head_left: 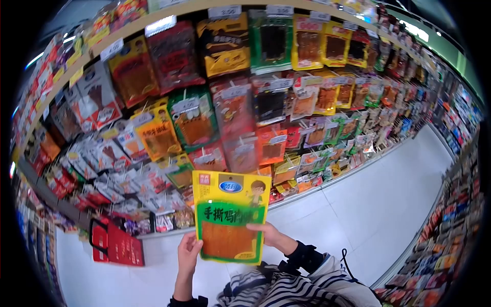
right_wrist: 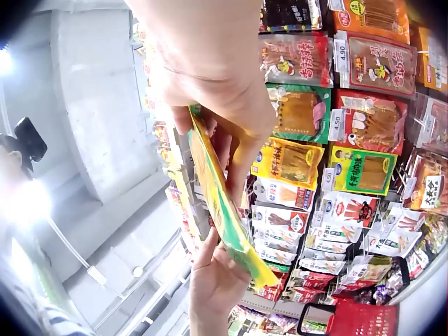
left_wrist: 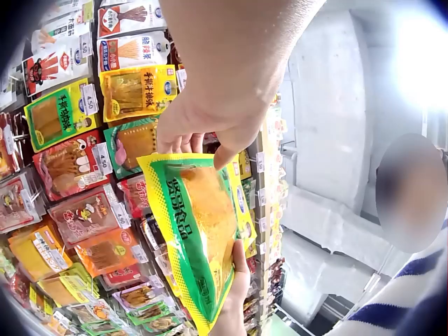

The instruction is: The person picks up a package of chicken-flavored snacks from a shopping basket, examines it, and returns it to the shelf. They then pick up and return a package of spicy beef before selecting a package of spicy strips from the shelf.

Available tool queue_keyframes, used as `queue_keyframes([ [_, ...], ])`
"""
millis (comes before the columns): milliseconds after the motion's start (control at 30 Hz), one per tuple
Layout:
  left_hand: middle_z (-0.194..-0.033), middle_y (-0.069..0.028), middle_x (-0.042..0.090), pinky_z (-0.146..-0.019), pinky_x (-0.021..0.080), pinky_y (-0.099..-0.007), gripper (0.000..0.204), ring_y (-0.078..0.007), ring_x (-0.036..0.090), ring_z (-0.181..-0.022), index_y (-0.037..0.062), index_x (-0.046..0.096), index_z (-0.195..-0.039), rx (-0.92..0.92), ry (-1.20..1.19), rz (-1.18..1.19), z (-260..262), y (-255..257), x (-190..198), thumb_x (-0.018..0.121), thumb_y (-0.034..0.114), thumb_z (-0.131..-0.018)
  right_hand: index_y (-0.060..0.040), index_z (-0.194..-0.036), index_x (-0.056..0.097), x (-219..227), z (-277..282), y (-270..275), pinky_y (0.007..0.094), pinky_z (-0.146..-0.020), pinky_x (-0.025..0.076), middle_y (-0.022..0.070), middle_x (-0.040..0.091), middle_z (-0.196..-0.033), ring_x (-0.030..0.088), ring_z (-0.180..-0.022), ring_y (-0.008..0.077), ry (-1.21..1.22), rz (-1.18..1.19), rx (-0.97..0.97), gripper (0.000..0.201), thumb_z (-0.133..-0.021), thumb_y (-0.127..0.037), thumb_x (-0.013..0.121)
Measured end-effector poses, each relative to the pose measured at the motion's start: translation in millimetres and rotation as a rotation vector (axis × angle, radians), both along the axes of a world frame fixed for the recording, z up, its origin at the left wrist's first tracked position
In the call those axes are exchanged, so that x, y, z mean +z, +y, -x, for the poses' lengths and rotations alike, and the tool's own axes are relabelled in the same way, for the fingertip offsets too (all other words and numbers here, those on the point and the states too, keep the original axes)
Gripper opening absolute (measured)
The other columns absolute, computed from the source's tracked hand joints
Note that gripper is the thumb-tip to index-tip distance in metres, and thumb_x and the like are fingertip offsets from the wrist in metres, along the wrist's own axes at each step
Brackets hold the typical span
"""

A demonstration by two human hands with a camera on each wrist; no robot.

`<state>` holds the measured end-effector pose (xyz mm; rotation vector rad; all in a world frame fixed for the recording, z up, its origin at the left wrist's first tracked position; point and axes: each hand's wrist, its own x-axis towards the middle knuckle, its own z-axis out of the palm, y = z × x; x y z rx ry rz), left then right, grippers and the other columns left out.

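Observation:
Upright in front of the body is a yellow and green snack packet (head_left: 230, 197), its clear window showing flat orange-brown strips. My left hand (head_left: 188, 251) pinches its lower left edge. On the other side my right hand (head_left: 272, 237) grips the right edge, thumb over the front and fingers behind. The left wrist view shows the packet's green-striped face (left_wrist: 199, 231) with the left hand (left_wrist: 213, 122) at its top edge. In the right wrist view the packet (right_wrist: 220, 189) is nearly edge-on between the right hand (right_wrist: 224, 98) and the left hand (right_wrist: 215, 283).
A long rack of hanging snack packets (head_left: 197, 117) with price tags (head_left: 161, 24) curves across the front. On the floor (head_left: 353, 210) at lower left stands a red shopping basket (head_left: 125, 249). More stocked shelves (head_left: 434, 256) line the right side.

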<state>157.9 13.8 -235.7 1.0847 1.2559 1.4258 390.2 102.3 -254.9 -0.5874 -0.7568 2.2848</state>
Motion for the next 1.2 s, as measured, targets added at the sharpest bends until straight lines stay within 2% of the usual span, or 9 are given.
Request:
queue_keyframes([
  [100, -0.099, -0.0065, 0.052, -0.082, 0.037, -0.0240, 0.025, -0.0129, 0.049, -0.094, -0.0007, 0.046, -0.101, 0.001, -0.002, -0.001, -4.2, 4.7, 4.4, 0.053, 0.003, -0.077, -0.0019, -0.109, 0.045, 1.9, -0.5, 4.5, 0.0276, -0.074, 0.042, 0.0052, 0.051, -0.102, 0.051, -0.089, 0.0145, 0.077, -0.034, -0.002, 0.038, -0.075, -0.012, 0.057],
  [233, -0.102, -0.0044, 0.050, -0.081, 0.038, -0.0241, 0.029, -0.0103, 0.047, -0.096, 0.0001, 0.043, -0.104, 0.021, -0.005, -0.030, -3.6, 10.3, 0.4, 0.054, 0.002, -0.077, -0.0006, -0.107, 0.046, -29.2, -7.0, 15.1, 0.0269, -0.075, 0.041, 0.0050, 0.052, -0.099, 0.050, -0.089, 0.0144, -0.059, -0.191, -0.006, 0.037, -0.074, -0.012, 0.058],
  [400, -0.100, -0.0055, 0.051, -0.080, 0.038, -0.0242, 0.032, -0.0116, 0.049, -0.093, 0.0016, 0.042, -0.106, 0.056, -0.040, -0.099, -4.2, 18.0, -3.7, 0.054, 0.001, -0.077, -0.0015, -0.112, 0.043, -26.7, -9.6, 19.6, 0.0279, -0.081, 0.037, 0.0055, 0.050, -0.105, 0.047, -0.095, 0.0153, -0.173, -0.309, 0.069, 0.041, -0.075, -0.015, 0.056],
  [533, -0.098, -0.0068, 0.051, -0.082, 0.037, -0.0248, 0.030, -0.0120, 0.048, -0.093, -0.0003, 0.041, -0.106, 0.109, -0.078, -0.098, -10.7, 19.8, -2.1, 0.052, 0.003, -0.078, -0.0018, -0.115, 0.040, -42.6, -10.7, 29.5, 0.0288, -0.085, 0.034, 0.0053, 0.047, -0.110, 0.044, -0.100, 0.0153, -0.127, -0.227, 0.104, 0.043, -0.078, -0.018, 0.055],
  [633, -0.097, -0.0062, 0.052, -0.082, 0.037, -0.0246, 0.030, -0.0117, 0.049, -0.092, -0.0002, 0.041, -0.106, 0.128, -0.098, -0.069, -11.2, 20.8, -11.1, 0.052, 0.003, -0.078, -0.0018, -0.118, 0.036, -55.5, -11.9, 35.5, 0.0341, -0.089, 0.033, 0.0093, 0.044, -0.115, 0.042, -0.106, 0.0207, -0.137, -0.213, 0.133, 0.044, -0.080, -0.019, 0.050],
  [867, -0.092, -0.0038, 0.056, -0.072, 0.041, -0.0189, 0.026, -0.0068, 0.052, -0.083, -0.0007, 0.046, -0.103, 0.125, -0.205, 0.063, -12.3, 3.7, -43.8, 0.053, 0.002, -0.078, -0.0016, -0.113, 0.040, -58.5, 10.2, 44.2, 0.0309, -0.082, 0.039, 0.0071, 0.048, -0.108, 0.048, -0.098, 0.0176, -0.079, 0.044, 0.126, 0.038, -0.083, -0.022, 0.049],
  [967, -0.091, -0.0030, 0.055, -0.072, 0.041, -0.0181, 0.025, -0.0056, 0.051, -0.082, -0.0005, 0.047, -0.102, 0.123, -0.257, 0.110, -6.8, -5.3, -58.6, 0.053, 0.002, -0.078, -0.0017, -0.113, 0.041, -50.7, 19.2, 49.3, 0.0315, -0.082, 0.039, 0.0097, 0.049, -0.109, 0.048, -0.099, 0.0199, -0.234, -0.026, 0.148, 0.039, -0.083, -0.027, 0.045],
  [1100, -0.094, -0.0049, 0.056, -0.074, 0.042, -0.0203, 0.022, -0.0072, 0.052, -0.084, -0.0005, 0.047, -0.100, 0.121, -0.303, 0.157, 3.2, -11.1, -64.3, 0.052, 0.002, -0.079, -0.0029, -0.110, 0.043, -47.7, 39.6, 49.4, 0.0288, -0.077, 0.040, 0.0076, 0.051, -0.105, 0.050, -0.094, 0.0170, -0.180, 0.037, 0.178, 0.036, -0.084, -0.027, 0.045],
  [1200, -0.093, -0.0043, 0.056, -0.073, 0.042, -0.0202, 0.025, -0.0068, 0.052, -0.083, -0.0006, 0.047, -0.102, 0.119, -0.245, 0.242, 19.6, -11.3, -68.4, 0.053, 0.004, -0.078, -0.0004, -0.113, 0.041, -51.7, 58.9, 50.2, 0.0312, -0.082, 0.040, 0.0084, 0.049, -0.109, 0.048, -0.098, 0.0187, -0.114, 0.074, 0.221, 0.036, -0.084, -0.022, 0.046],
])
